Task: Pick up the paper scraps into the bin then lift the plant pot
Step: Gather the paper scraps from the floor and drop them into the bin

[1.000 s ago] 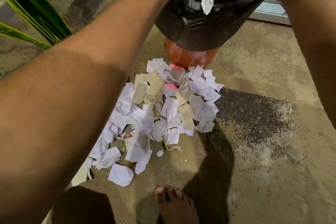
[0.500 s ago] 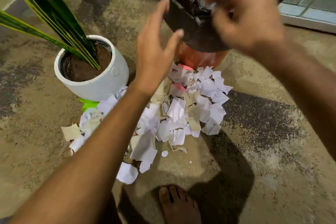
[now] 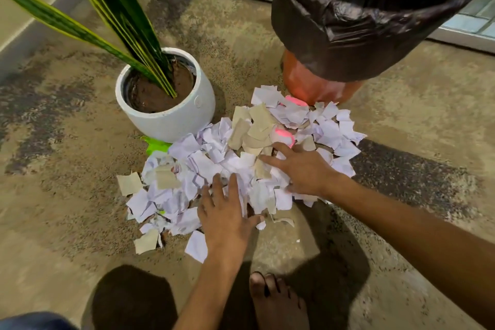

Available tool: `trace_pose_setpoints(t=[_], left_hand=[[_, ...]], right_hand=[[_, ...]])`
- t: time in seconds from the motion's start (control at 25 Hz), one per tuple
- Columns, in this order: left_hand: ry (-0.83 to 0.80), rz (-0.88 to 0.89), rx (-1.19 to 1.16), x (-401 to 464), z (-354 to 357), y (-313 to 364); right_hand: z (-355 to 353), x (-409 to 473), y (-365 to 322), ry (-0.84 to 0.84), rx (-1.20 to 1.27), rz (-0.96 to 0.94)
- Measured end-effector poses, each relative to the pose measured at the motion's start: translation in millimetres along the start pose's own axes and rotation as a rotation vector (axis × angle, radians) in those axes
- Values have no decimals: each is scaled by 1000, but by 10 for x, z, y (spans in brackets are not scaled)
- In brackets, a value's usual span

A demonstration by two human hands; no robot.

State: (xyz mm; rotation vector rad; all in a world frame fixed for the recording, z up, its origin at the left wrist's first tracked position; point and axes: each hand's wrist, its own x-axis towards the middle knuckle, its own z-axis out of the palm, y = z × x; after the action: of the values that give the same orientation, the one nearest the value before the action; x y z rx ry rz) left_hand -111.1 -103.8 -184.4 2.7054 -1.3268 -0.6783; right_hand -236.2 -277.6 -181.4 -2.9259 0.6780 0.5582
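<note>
Paper scraps [image 3: 241,158]: light, loose, flimsy, best scooped from the heap's edges between left hand [image 3: 225,211] and right hand [image 3: 300,169], both spread flat on top.

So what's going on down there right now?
A person is clearing torn paper scraps off the floor. Both hands lie spread on the pile: the left hand at its near edge, the right hand nearer the middle. Most scraps are still on the floor. The bin, lined with a black bag, stands just behind the pile, and the white plant pot sits untouched beside it.
</note>
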Motion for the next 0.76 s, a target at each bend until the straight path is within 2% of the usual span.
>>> trace_pose_setpoints(t=[0.16,0.28,0.4,0.48,0.56,0.68,0.76], left_hand=[[34,-76,-5,-189,108,-66],[-2,-84,-15,-208,155,-137],[2,-30,-50,-166,171,-202],[25,19,-138,-135,178,-226],[41,68,-250,-103,173,-226],[32,89,-370,-8,173,-188],[8,98,-439,78,141,-143]], right_hand=[[-212,-2,91,172,86,17],[-476,-29,243,251,273,20],[-632,-45,334,154,456,-64],[-537,-43,218,29,373,-162],[-298,39,64,-7,201,-227],[-168,145,-29,54,8,-188],[-167,153,-2,109,41,-150]])
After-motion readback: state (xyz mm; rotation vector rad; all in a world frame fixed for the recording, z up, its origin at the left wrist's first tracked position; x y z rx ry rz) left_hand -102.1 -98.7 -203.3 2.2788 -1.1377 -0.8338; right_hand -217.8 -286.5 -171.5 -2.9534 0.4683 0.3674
